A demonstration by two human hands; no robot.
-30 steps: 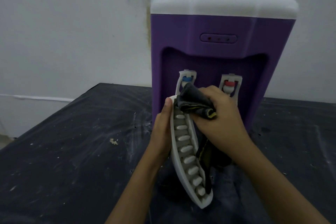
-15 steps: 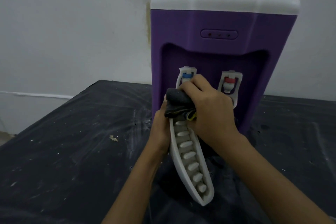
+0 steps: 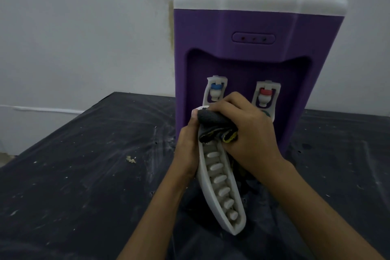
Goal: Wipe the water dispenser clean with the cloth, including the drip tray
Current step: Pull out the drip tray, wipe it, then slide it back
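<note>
A purple water dispenser (image 3: 242, 27) with a white top stands on the black table against the wall, with a blue tap (image 3: 215, 89) and a red tap (image 3: 264, 95) in its recess. The white slotted drip tray (image 3: 219, 188) is off the dispenser and held on edge in front of it. My left hand (image 3: 186, 150) grips the tray's left side. My right hand (image 3: 247, 131) is closed on a dark grey cloth (image 3: 213, 126) with a yellow hem, pressed over the tray's upper end. The cloth's tail hangs behind the tray.
The black table top (image 3: 84, 175) is scuffed with white streaks and specks, and a small crumb (image 3: 130, 159) lies left of my hands. A stained white wall (image 3: 84, 27) runs behind the dispenser. The table's left edge drops off at far left.
My right hand has slid the cloth from the tray's middle up to its top end and holds it bunched there. The left hand and tray have stayed almost in place.
</note>
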